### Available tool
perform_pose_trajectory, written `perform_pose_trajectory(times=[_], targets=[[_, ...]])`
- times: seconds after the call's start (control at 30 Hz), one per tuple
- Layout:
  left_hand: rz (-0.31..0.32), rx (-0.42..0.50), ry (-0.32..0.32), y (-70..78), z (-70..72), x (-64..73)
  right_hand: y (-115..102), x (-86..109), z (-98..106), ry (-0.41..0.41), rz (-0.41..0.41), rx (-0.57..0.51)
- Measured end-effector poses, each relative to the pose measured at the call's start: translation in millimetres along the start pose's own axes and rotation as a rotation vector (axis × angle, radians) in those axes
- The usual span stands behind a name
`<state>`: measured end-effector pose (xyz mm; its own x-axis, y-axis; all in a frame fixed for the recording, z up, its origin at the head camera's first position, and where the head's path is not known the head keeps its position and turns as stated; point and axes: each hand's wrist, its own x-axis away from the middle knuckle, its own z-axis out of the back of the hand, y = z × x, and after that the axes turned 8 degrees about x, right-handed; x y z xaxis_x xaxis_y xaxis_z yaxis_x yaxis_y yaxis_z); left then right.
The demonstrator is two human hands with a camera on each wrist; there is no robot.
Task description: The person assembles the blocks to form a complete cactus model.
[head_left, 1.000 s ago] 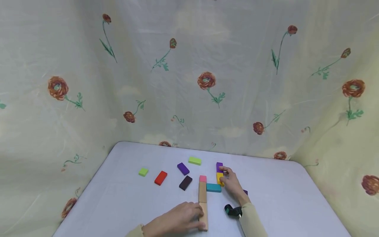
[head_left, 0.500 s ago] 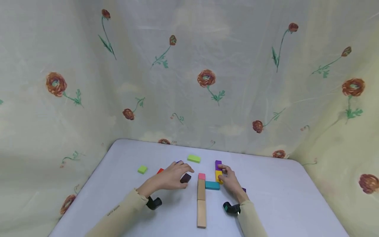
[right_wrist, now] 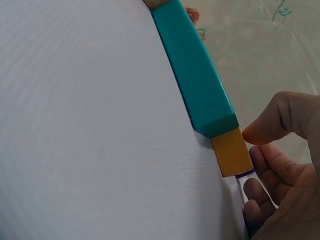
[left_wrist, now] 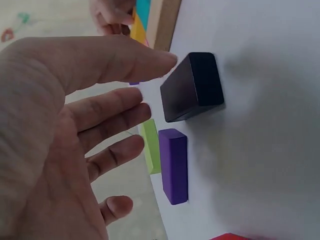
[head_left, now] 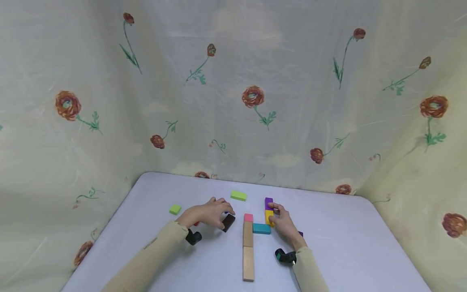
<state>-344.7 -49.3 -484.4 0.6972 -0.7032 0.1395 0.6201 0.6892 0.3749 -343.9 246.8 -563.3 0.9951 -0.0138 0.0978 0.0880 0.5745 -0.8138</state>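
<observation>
My left hand point(head_left: 209, 212) reaches over a black block point(head_left: 228, 223), fingers loosely bent. In the left wrist view the thumb tip comes right up to that block, with a gap between the other fingers and it. A purple block point(left_wrist: 173, 167) lies just beyond. My right hand point(head_left: 286, 224) pinches a yellow block point(right_wrist: 232, 152) with the thumb, while a forefinger touches a second purple block point(head_left: 268, 201) at its far end. A teal block point(head_left: 261, 229) runs from the yellow one to a column of two wooden blocks point(head_left: 248, 235) topped by a pink block point(head_left: 248, 217).
Two lime green blocks, a long one point(head_left: 238, 196) and a small one point(head_left: 175, 209), lie toward the back and left. A red block point(head_left: 197, 223) is mostly hidden under my left wrist. Another dark purple block point(head_left: 300, 234) shows behind my right wrist. Flowered cloth point(head_left: 233, 121) surrounds the white table.
My left hand has left the near wooden block and moved up and left to the black block, which now looks slightly tilted. My right hand stays at the yellow block.
</observation>
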Motion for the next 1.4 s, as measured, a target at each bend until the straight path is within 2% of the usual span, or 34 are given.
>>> perform_pose_trajectory(times=[0.17,0.37,0.63,1.03,1.23,1.4], targets=[[0.011,-0.028,-0.036,-3.9,-2.8,-5.8,0,0.1,-1,-0.007,-0.011,0.001],[0.031,-0.048,-0.032,-4.5,-5.0,-14.7,-5,2.3,2,-0.016,-0.007,-0.004],[0.087,-0.029,-0.029,-1.8,-6.9,-30.8,-2,3.6,2,-0.015,-0.029,0.004],[0.17,-0.075,0.062,-6.5,-2.5,-63.5,-4,3.5,1,-0.03,-0.011,-0.01],[0.232,-0.019,0.113,-6.4,-1.8,-77.9,-3,1.2,1,-0.028,-0.013,-0.012],[0.256,0.031,0.13,-3.7,-1.8,-89.6,-2,0.7,1,-0.029,-0.03,-0.014]])
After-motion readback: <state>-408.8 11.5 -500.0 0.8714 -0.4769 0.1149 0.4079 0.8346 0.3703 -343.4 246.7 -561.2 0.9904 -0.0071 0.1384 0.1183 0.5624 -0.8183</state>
